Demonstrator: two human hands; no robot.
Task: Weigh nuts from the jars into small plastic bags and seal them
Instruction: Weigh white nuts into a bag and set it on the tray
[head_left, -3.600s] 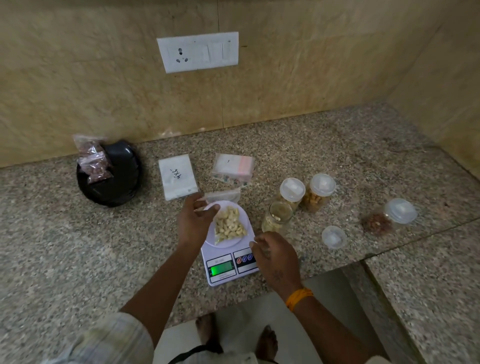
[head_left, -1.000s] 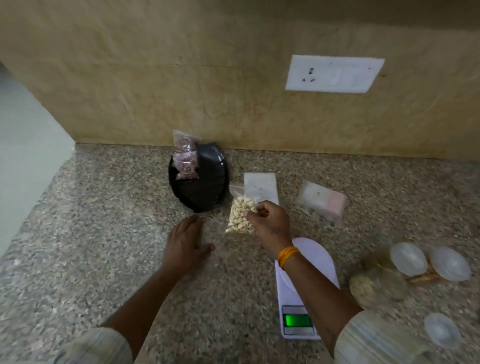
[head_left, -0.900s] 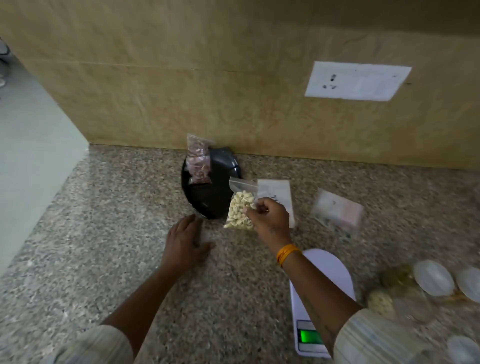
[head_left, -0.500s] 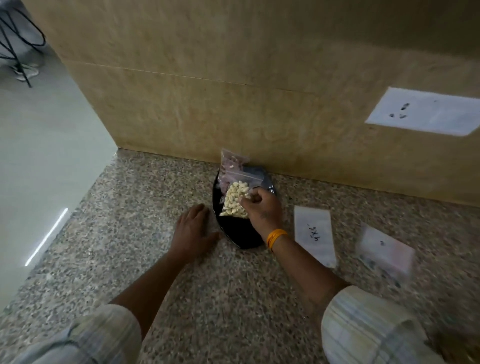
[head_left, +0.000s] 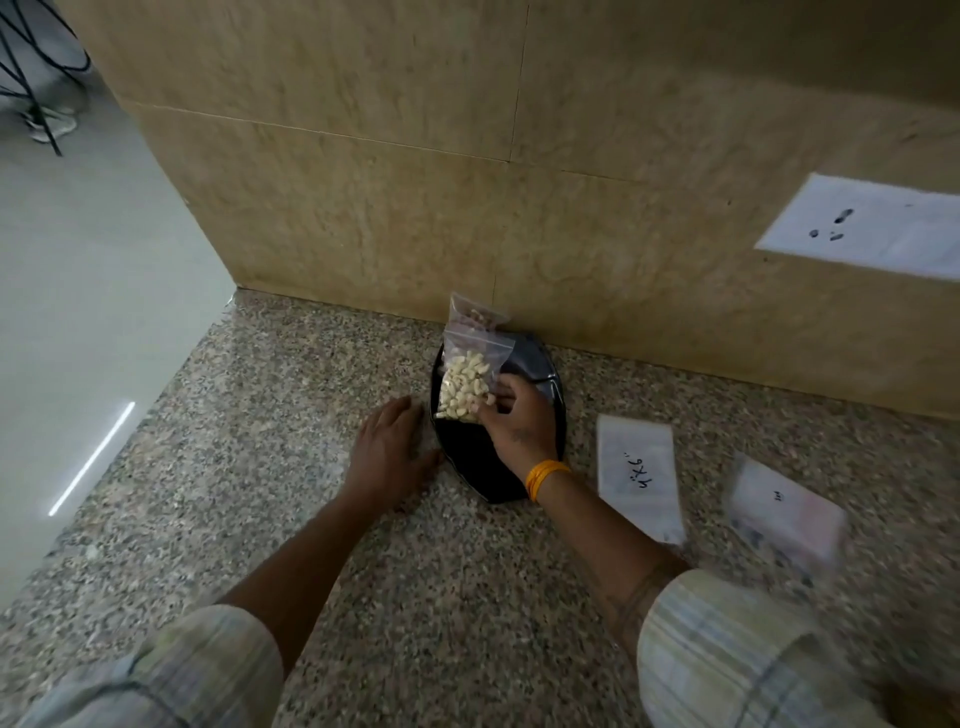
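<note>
A small clear bag of pale cashews (head_left: 464, 387) lies on the black plate (head_left: 470, 457) by the wall. My right hand (head_left: 517, 418) has its fingers on the bag's lower right side. Behind it, another clear bag with brown nuts (head_left: 474, 318) leans against the wall. My left hand (head_left: 387, 452) rests flat on the granite counter just left of the plate, holding nothing. The scale and the jars are out of view.
A pack of empty bags marked 4x6 (head_left: 638, 475) lies right of the plate, and a second, blurred pack (head_left: 787, 512) further right. A white socket plate (head_left: 872, 226) is on the wall. The counter (head_left: 218, 467) ends at the left, with floor beyond.
My right hand carried the cashew bag left from above the scale and set it down on the black plate. The view swung left. My left hand stayed flat on the counter.
</note>
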